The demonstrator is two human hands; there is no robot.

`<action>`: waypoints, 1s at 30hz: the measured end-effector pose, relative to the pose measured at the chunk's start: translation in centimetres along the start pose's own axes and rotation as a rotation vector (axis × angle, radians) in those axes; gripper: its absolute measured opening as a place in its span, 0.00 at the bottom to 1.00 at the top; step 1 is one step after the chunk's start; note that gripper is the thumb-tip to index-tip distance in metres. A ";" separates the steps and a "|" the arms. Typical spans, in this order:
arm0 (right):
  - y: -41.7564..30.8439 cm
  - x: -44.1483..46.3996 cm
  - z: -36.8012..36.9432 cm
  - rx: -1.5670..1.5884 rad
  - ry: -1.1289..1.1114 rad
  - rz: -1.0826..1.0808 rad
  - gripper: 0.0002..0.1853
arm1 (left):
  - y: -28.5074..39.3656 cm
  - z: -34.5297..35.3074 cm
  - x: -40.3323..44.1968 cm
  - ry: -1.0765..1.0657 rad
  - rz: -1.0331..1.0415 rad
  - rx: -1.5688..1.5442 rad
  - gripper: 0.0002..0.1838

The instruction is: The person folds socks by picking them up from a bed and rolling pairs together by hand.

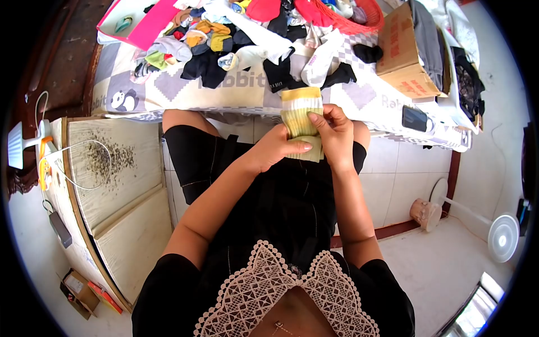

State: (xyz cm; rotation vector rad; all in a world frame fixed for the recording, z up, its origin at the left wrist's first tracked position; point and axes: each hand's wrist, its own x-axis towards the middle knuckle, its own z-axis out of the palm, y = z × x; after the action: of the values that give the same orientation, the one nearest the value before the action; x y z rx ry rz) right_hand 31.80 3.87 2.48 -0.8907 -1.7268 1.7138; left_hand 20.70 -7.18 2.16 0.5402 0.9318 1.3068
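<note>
Yellow sock point(296, 119) runs near to far; left hand point(279, 147) grips its near left edge, right hand point(337, 133) pinches its right side

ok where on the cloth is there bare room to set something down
Near right of the cloth, between the black sock, cardboard box and phone. Near left too, between the panda print and the sock pile. It's crowded at the back, where the pile spreads between the pink box and the red basket.

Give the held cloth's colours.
Held cloth: mostly pale yellow-green, a deeper yellow band at the top, white beneath it; best in head view.
</note>
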 end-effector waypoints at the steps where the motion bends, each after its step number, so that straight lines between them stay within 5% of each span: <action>1: 0.4 0.2 0.0 -0.064 0.070 0.032 0.07 | 0.0 0.1 0.0 0.050 0.039 0.045 0.23; 5: 0.6 0.0 -0.1 0.062 0.156 0.194 0.19 | -0.2 0.0 -0.1 0.071 0.042 0.074 0.19; 9: -1.2 -0.1 -1.2 0.524 -0.185 0.683 0.27 | -0.5 -0.1 0.0 0.084 0.060 0.133 0.15; 11: -1.4 -0.3 -1.3 0.540 -0.257 0.673 0.21 | -0.5 -0.4 0.1 0.092 0.070 0.161 0.13; 13: -0.6 -0.8 -0.9 0.323 -0.263 0.340 0.13 | -0.1 -1.3 0.2 0.074 -0.239 0.282 0.10; 14: -0.6 -1.0 -0.5 0.267 -0.234 0.266 0.08 | -0.4 -1.5 0.3 0.161 -0.197 0.206 0.10; 15: -2.2 -1.5 0.0 0.179 -0.249 0.272 0.10 | -0.3 -1.3 0.4 0.162 -0.197 0.207 0.10; 17: 0.3 -1.7 0.7 -0.115 -0.249 -0.310 0.15 | 0.0 -0.6 0.6 0.487 -0.040 -0.030 0.11; 18: -0.2 -1.9 1.0 -0.285 -0.253 -0.367 0.19 | -0.4 -1.2 0.4 0.498 -0.057 -0.034 0.12; 19: -0.2 -2.1 1.3 -0.285 -0.253 -0.369 0.19 | -0.8 -1.6 0.3 0.498 -0.056 -0.034 0.12; 21: 0.4 -2.7 1.6 -0.239 -0.067 -0.246 0.17 | -0.6 -1.6 0.1 0.267 0.058 -0.595 0.12; 23: 1.6 -2.7 0.8 0.003 0.060 0.112 0.11 | 0.5 -0.7 -0.2 0.249 0.026 -0.602 0.14; 27: 0.7 -2.8 1.2 0.298 0.050 0.145 0.11 | -0.3 -1.4 0.4 0.176 0.090 -0.282 0.18; 30: 1.0 -2.8 1.1 0.304 0.031 0.131 0.10 | -0.3 -0.9 0.7 0.372 0.053 -0.024 0.19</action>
State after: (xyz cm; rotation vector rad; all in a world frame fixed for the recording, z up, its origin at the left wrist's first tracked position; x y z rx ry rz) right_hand 32.83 1.00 1.65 -0.9009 -1.3643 1.9705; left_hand 20.14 -6.76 1.24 0.3082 1.2106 1.4936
